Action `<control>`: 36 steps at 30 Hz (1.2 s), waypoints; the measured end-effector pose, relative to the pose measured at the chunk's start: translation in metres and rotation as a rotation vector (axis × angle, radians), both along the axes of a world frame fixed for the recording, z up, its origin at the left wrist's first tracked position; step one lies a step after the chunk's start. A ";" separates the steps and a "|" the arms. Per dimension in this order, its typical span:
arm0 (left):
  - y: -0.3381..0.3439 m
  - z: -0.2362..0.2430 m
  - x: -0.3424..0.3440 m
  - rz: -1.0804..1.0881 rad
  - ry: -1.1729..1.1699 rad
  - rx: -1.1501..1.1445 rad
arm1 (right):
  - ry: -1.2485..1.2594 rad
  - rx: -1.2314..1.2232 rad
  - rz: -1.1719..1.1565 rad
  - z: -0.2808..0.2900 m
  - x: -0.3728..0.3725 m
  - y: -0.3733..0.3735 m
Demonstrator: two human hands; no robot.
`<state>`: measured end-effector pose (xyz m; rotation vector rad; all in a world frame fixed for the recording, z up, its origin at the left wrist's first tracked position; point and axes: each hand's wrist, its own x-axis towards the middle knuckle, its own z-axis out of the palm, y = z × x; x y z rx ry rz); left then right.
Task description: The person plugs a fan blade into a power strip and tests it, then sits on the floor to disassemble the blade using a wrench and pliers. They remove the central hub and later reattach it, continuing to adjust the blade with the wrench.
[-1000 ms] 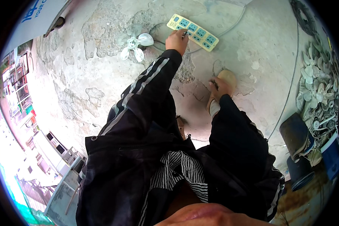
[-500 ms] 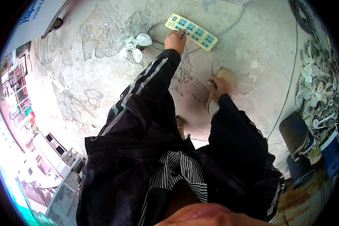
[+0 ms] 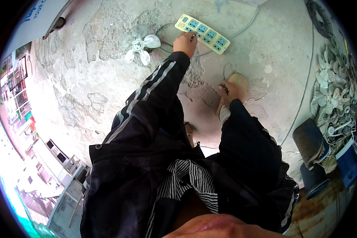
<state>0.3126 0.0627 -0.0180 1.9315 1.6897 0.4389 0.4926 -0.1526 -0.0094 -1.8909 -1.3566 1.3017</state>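
Observation:
A cream power strip with several blue-green sockets lies slanted on the floor ahead of me. At its near edge is my left hand, closed with thumb and fingertips pinched together; a small thin thing shows at the tips, too small to name. Just left of that hand, a silvery five-bladed fan impeller lies on the floor, with a grey cable passing behind it towards the strip. My right hand is lower and to the right, over my tan shoe. Its fingers are curled in, and what they hold is hidden.
Along the right side sits a heap of metal fan blades, with a dark round fan grille above it. Dark buckets stand below the heap. A thin cable crosses the worn concrete floor. A white box is at upper left.

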 end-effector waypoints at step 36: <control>0.002 0.005 0.001 0.001 -0.027 -0.022 | -0.013 -0.024 0.009 -0.006 0.002 -0.003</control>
